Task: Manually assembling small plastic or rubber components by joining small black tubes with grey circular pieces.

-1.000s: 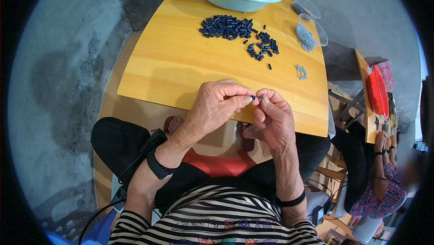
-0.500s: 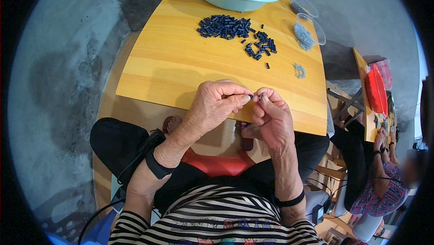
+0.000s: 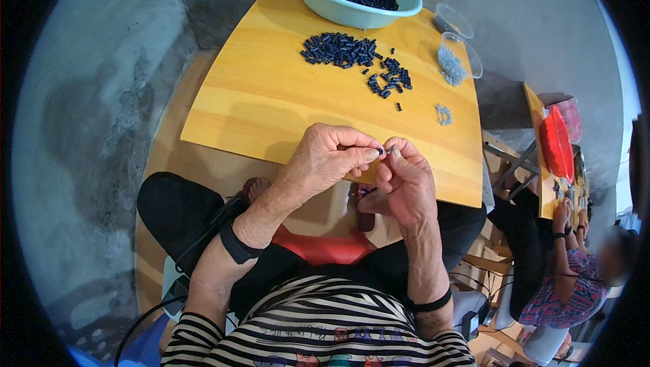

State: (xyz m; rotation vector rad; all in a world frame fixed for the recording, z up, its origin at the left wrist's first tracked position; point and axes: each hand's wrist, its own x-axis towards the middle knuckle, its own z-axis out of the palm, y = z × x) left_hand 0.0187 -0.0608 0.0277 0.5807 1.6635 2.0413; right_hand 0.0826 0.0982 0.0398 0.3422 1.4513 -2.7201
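My left hand (image 3: 338,152) is closed in a pinch, thumb and forefinger gripping a small black tubular piece (image 3: 380,152) whose end shows at the fingertips. Close against it, my right hand (image 3: 406,176) also pinches, with a tiny item between thumb and forefinger, mostly covered and too small to name. Both hands are held above the near edge of the yellow wooden table (image 3: 257,120), fingertips almost touching. Beyond them lies a pile of similar black pieces (image 3: 338,49), with a looser group (image 3: 389,79) to its right. A small heap of silvery parts (image 3: 443,114) is at the right.
A light-blue basin (image 3: 352,16) full of black pieces stands at the table's far edge. Two clear tubs sit at the far right, one holding silvery parts (image 3: 450,66). Further right, another person (image 3: 565,279) works at a second table with a red basin (image 3: 556,145).
My fingertips have come closer together, the black piece now next to the right-hand pinch. The whole view has shifted slightly. The piles on the table look the same.
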